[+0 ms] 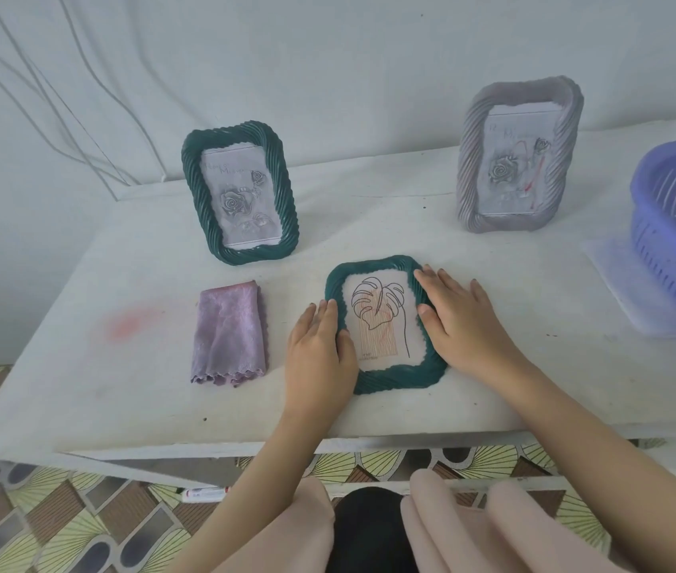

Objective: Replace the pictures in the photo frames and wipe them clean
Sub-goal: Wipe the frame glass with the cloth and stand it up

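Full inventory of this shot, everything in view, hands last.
green standing frame: 1, dark green, back left of table, rose picture.
grey standing frame: 1, grey, back right, rose picture with red marks.
flat frame: 1, dark green, front centre, leaf drawing.
cloth: 1, lilac, folded, left of flat frame.
basket: 1, purple, right edge, cut off.
table: 1, white.
pen: 1, white, on floor.
left hand: rests on flat frame's left side.
right hand: rests on its right side.

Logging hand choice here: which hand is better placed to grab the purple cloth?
Probably left. The left hand rests on the left edge of the flat green frame, next to the purple cloth; the right hand lies on the opposite edge.
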The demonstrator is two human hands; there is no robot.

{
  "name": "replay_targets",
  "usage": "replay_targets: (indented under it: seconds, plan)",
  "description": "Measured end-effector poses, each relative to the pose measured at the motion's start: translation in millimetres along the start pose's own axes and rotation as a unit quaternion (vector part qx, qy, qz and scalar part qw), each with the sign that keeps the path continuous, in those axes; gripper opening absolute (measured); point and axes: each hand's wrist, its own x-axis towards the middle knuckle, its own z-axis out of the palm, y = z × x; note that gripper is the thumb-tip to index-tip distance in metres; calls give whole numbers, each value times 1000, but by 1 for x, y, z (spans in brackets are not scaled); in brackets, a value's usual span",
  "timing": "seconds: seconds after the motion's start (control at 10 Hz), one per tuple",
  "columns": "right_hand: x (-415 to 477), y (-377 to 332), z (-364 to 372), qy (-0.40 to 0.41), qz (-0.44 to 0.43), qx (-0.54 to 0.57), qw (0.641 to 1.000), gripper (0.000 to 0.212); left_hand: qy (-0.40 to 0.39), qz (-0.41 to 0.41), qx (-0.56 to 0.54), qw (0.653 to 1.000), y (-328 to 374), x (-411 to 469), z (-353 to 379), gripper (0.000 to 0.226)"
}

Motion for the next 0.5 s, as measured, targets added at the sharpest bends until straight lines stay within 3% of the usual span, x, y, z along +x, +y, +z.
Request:
replay_targets:
  seconds: [0.2, 0.3, 0.4, 0.5]
  plan:
    - [-1, 1, 0, 5, -2, -1, 1000, 49, 46, 24, -36, 998, -11, 6, -24, 40]
    - [-2, 1, 1, 7, -4, -3, 1000, 49, 126, 1, 5, 992, -36, 19, -42, 40]
    - [-1, 2, 1, 11, -4, -4, 1000, 49, 131, -90, 47, 986, -56, 27, -57, 42]
    - [-1, 2, 2, 14, -6, -8, 1000, 48, 92, -211, 22, 973, -70, 28, -70, 58]
